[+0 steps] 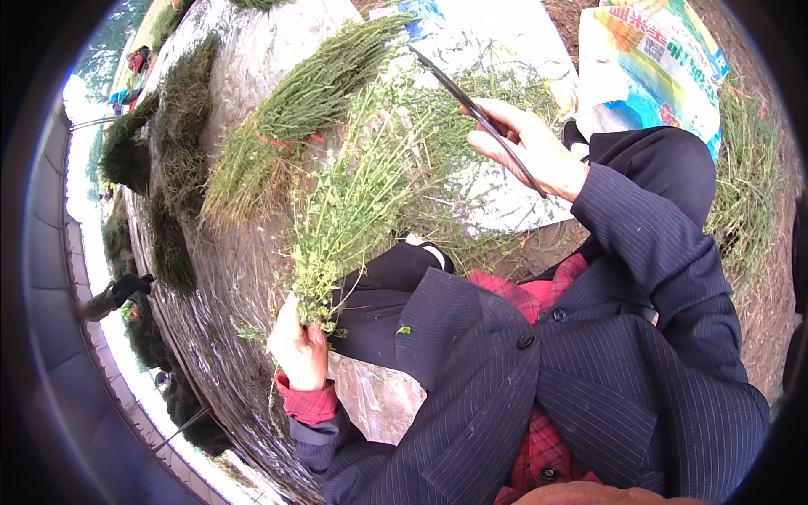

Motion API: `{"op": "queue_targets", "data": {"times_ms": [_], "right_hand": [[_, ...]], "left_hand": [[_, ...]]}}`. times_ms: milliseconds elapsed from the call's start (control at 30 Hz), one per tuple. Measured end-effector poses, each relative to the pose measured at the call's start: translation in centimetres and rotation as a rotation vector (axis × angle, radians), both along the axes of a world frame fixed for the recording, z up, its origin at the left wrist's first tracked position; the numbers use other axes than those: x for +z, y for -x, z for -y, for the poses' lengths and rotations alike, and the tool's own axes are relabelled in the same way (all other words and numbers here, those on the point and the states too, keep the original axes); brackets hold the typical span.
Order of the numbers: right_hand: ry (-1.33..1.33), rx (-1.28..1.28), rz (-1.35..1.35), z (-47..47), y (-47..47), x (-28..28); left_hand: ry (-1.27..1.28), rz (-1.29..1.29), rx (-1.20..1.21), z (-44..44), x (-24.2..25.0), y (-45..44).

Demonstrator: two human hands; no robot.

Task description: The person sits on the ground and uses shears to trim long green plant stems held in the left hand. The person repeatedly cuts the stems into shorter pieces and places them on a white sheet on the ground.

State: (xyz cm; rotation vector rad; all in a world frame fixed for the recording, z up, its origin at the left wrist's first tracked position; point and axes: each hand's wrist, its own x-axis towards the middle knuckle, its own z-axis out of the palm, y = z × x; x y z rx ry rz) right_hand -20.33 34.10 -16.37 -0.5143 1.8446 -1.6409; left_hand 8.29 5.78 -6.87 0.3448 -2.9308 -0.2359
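Observation:
My left hand (302, 350) grips the lower end of a bunch of light green leafy stems (353, 183), which fans out up and to the right. In my right hand (530, 148) is a pair of dark metal scissors or shears (470, 101), its long narrow end pointing to the upper left beside the tops of the stems. Whether its blades are apart I cannot tell. Left of the stems lies a darker green plant bundle (315, 95) bound with a red tie (271, 140). Loose green cuttings (505, 88) are scattered over a white sheet (524, 208).
My bent legs (379, 303) frame the work. A printed plastic sack (656, 76) stands at the upper right, with cut grass (745, 170) beside it. More dark plant bundles (183, 113) lie on clear plastic film (246, 57) at the left. Another person's gloved hand (131, 289) shows at the far left.

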Motion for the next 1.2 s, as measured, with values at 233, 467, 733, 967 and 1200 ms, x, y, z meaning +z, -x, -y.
{"op": "queue_targets", "data": {"times_ms": [233,467,733,967,1200], "right_hand": [[-0.14,-0.046,-0.527,0.2,0.1,-0.8],[-0.071,0.016,-0.514,0.4,0.2,-0.7],[0.292,-0.227,0.138,0.2,-0.6,0.5],[0.067,-0.081,0.08,0.4,-1.8,-0.7],[0.16,-0.08,-0.232,1.0,-2.6,-0.7]], "left_hand": [[0.355,0.07,-0.05,-1.7,1.7,1.6],[0.458,0.129,-0.037,-1.7,2.9,1.9],[0.496,0.089,-0.033,-1.1,3.0,1.8],[0.592,0.042,0.009,-0.5,2.8,1.6],[0.557,0.067,-0.003,-1.1,3.3,2.1]]}}
